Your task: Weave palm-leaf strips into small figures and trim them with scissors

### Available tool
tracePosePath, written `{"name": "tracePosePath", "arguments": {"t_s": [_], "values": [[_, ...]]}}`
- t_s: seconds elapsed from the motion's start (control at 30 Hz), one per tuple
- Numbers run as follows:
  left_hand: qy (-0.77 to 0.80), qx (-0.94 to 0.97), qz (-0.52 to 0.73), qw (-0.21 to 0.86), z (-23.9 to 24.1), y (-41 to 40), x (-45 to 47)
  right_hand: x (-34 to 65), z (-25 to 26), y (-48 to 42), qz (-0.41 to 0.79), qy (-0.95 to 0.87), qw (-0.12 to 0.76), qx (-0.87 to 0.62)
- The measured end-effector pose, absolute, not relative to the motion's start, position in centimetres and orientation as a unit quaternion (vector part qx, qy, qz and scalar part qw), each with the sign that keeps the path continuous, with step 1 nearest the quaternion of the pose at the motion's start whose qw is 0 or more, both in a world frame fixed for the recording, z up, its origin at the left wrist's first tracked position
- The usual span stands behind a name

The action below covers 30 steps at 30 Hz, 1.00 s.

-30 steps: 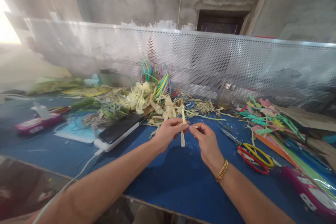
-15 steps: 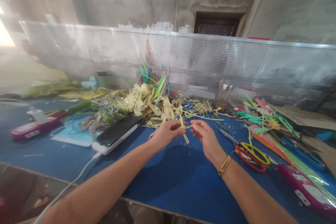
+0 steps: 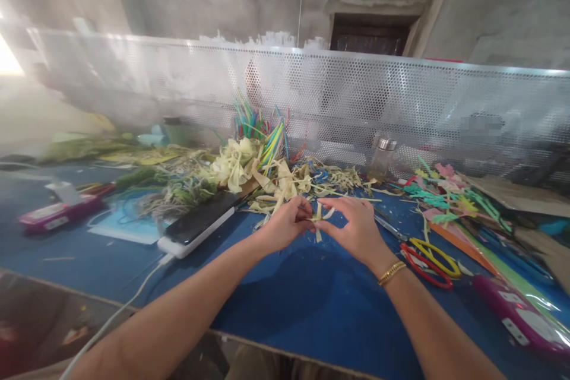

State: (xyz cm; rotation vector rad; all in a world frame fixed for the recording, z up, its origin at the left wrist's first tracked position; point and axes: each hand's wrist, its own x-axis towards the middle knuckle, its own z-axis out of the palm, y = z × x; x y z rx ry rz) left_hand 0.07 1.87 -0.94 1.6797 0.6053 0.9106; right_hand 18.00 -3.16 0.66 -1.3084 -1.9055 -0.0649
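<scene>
Both of my hands meet over the blue table (image 3: 285, 303) and pinch pale yellow leaf strips (image 3: 319, 221) between them. My left hand (image 3: 287, 222) is closed on the strips from the left. Fingertip to fingertip with it, my right hand (image 3: 354, 227), with a gold bracelet at the wrist, pinches the same strips from the right. One short end hangs down below the fingers. Just behind the hands lies a heap of pale strips and woven shapes (image 3: 249, 175).
A phone on a white power bank (image 3: 198, 225) lies left of the hands. Red and yellow scissors (image 3: 430, 256) and colourful paper strips (image 3: 454, 202) lie to the right. A jar (image 3: 383, 157), a bundle of coloured straws (image 3: 262, 130) and a perforated metal screen (image 3: 401, 107) stand behind.
My right hand has moved left and closed the gap, so both hands now pinch the strips together. The hanging end has become shorter and the strips are more bunched.
</scene>
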Motion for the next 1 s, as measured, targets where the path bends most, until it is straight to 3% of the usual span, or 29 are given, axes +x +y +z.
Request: {"name": "tracePosePath", "arguments": {"t_s": [0.1,0.3,0.57,0.77,1.0], "values": [[0.26,0.726,0.373,0.516,-0.9,1.8,0.1,17.4,0.9,-3.7,-0.076,-0.771,0.349,-0.527],[0.278,0.722,0.397,0.493,-1.0,2.4,0.0,17.2,1.1,-3.8,-0.145,-0.748,0.342,-0.55],[0.3,0.738,0.452,0.401,-0.7,2.2,0.3,17.0,0.9,-3.9,-0.066,-0.756,0.334,-0.559],[0.3,0.738,0.461,0.392,0.0,2.0,-0.1,17.3,1.5,-4.3,-0.189,-0.749,0.336,-0.539],[0.305,0.748,0.45,0.382,0.0,1.8,0.1,16.7,0.5,-3.9,-0.027,-0.757,0.349,-0.552]]}}
